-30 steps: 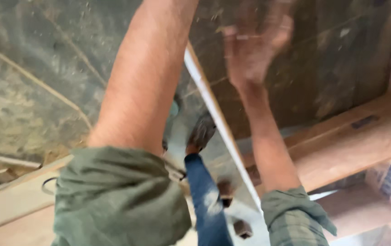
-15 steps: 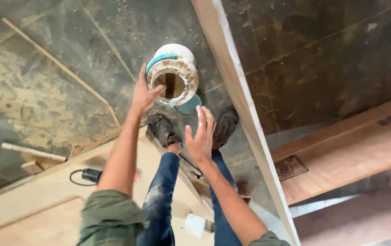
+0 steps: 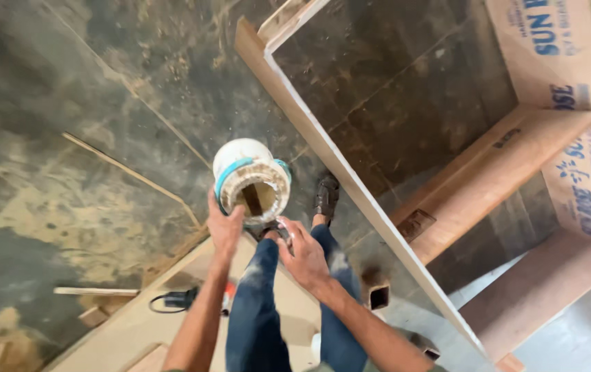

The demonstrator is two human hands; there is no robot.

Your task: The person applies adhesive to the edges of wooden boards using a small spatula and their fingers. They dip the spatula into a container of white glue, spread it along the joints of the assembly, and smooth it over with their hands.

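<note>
Since half a second ago the view has swung down and widened, the white tub has come closer to the body, and the right hand has moved up under its rim. Broadest in view is the dark mottled floor point(image 3: 68, 172), stone-like, dusted pale with sawdust; on it stand brown plywood sheets point(image 3: 557, 179) and a long thin board on edge point(image 3: 350, 179), its pale edge running just beside the person's shoe point(image 3: 325, 196). The white tub point(image 3: 252, 180), a round plastic container with a teal band and a mouth crusted with dried tan paste, is held above the floor in front of the blue-jeaned knees. The left hand point(image 3: 224, 229) grips its lower side; the right hand point(image 3: 303, 255) is curled at its rim, though whether it holds something small I cannot tell. Judging by the one-sided grip, the tub could tip or slip and spill, and a shifted foot could knock the narrow upright board over.
</note>
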